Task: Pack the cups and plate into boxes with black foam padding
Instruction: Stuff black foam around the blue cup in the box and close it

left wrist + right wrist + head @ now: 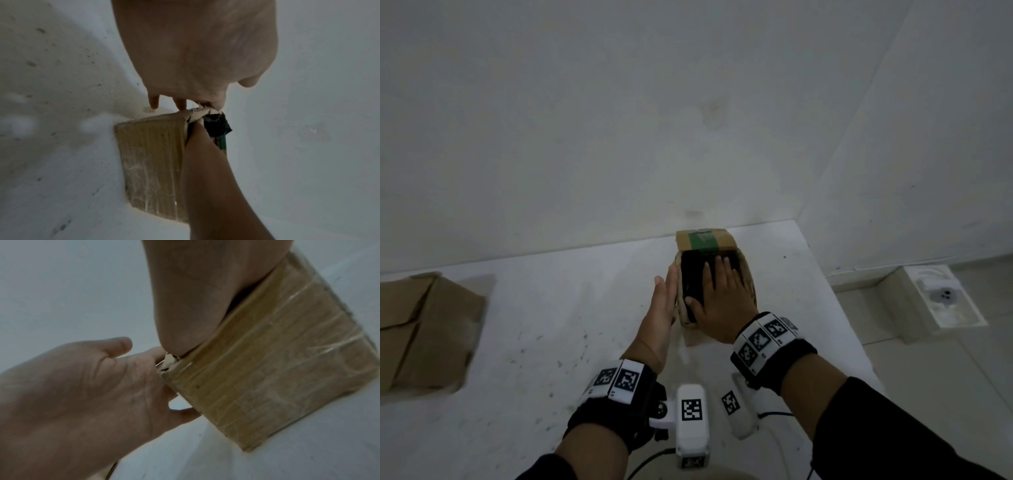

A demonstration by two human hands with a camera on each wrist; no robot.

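A small cardboard box (749, 279) stands near the table's far right, its back flap (705, 240) raised and striped with green tape. Black foam (693, 274) fills its open top. My right hand (719, 294) lies flat on the foam with its fingers straight. My left hand (666, 298) rests flat against the box's left side. In the left wrist view my left hand (185, 48) meets the box (152, 154) at its upper corner, beside the foam (218, 125). The right wrist view shows my right hand (205, 288) on top of the box (277, 369) and my left hand (82, 386) at its corner. No cup or plate shows.
A larger cardboard box (424, 329) with loose flaps sits at the table's left edge. The white table (551, 325) ends just right of the small box, with a wall behind it. A white boxed item (941, 298) lies on the floor to the right.
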